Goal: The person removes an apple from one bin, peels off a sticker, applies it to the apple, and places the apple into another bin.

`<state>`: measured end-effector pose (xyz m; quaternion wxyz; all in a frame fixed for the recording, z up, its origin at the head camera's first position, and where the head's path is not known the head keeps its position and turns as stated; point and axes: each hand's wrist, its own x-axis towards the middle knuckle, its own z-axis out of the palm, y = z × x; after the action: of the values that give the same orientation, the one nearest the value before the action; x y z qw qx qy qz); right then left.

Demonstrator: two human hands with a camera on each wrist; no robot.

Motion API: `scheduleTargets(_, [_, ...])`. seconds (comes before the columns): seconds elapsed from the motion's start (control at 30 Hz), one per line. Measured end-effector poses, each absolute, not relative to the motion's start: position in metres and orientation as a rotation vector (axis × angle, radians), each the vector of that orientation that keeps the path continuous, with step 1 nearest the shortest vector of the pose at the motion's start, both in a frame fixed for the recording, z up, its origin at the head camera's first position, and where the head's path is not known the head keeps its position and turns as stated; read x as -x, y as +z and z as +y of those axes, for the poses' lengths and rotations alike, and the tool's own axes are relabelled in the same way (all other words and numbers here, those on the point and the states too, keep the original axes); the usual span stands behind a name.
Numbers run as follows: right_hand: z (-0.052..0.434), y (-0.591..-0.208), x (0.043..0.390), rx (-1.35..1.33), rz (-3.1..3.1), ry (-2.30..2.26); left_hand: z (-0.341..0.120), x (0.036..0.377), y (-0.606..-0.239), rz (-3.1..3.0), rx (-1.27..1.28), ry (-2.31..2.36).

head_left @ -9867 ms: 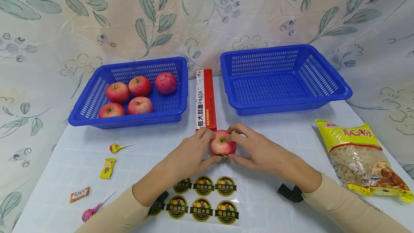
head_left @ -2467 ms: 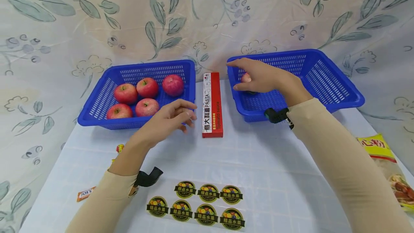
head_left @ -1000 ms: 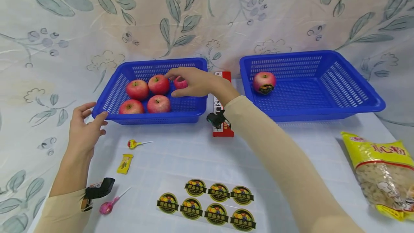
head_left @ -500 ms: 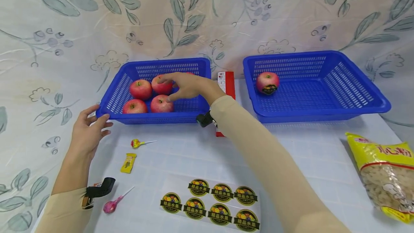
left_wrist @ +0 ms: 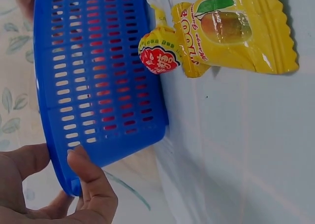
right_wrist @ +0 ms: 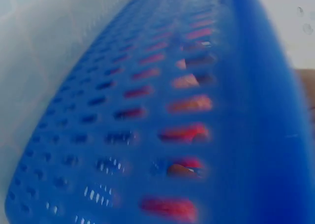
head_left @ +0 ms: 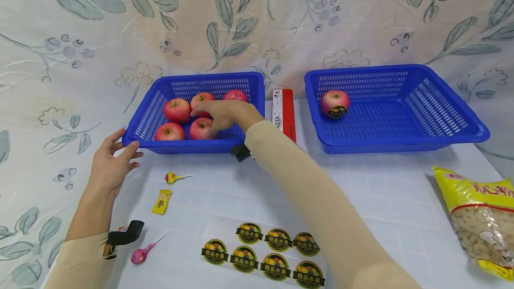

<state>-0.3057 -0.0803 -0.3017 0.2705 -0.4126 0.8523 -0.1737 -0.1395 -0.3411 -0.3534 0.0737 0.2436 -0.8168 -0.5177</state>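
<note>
At the near left corner of the left blue basket [head_left: 192,150], my left hand [head_left: 110,164] pinches the rim between thumb and fingers; the left wrist view shows this thumb [left_wrist: 91,179] over the corner. Inside that basket lie several red apples. My right hand [head_left: 226,113] reaches over the front rim and curves around the front right apple [head_left: 198,128], thumb on its near side and fingers behind. The basket wall [right_wrist: 123,111] blocks most of the right wrist view. In the right blue basket [head_left: 385,146] sits one apple [head_left: 335,99] bearing a black round sticker.
Between the baskets stands a red and white pasta box [head_left: 288,113]. A sheet of round stickers [head_left: 244,258] lies in front. At left are two lollipops [head_left: 170,177], a yellow candy [head_left: 162,202] and a partly hidden wrapper. A yellow pasta bag [head_left: 478,217] lies at right.
An apple was handled with both hands, then left in the right basket with a sticker on it. My right hand crossed to the left basket and lowered; my left hand took its corner.
</note>
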Motion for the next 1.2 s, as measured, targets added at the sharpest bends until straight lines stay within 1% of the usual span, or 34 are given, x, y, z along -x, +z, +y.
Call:
scheduleTargets(0.3, [-0.099,-0.313,0.303,1.147,2.336,-0.345,-0.342,0.14,-0.353,-2.47,-0.721,-1.554])
scheduleTargets(0.47, [-0.102,-0.318,0.303,1.139,2.376,-0.349,-0.34,0.139,-0.351,-2.474,-0.736,-1.548])
scheduleTargets(0.6, [-0.098,-0.319,0.306,1.196,2.405,-0.346,-0.34,0.139,-0.351,-2.478,-0.742,-1.539])
scheduleTargets(0.7, [-0.089,-0.313,0.308,1.227,2.429,-0.375,-0.342,0.139,-0.351,-2.477,-0.743,-1.538])
scheduleTargets(0.87, [-0.06,-0.293,0.305,1.245,2.465,-0.512,-0.343,0.138,-0.35,-2.471,-0.744,-1.559])
scheduleTargets(1.07, [-0.019,-0.27,0.29,1.323,2.519,-0.634,-0.341,0.137,-0.35,-2.477,-0.747,-1.554])
scheduleTargets(1.2, [0.012,-0.263,0.276,1.4,2.532,-0.705,-0.339,0.138,-0.349,-2.503,-0.756,-1.505])
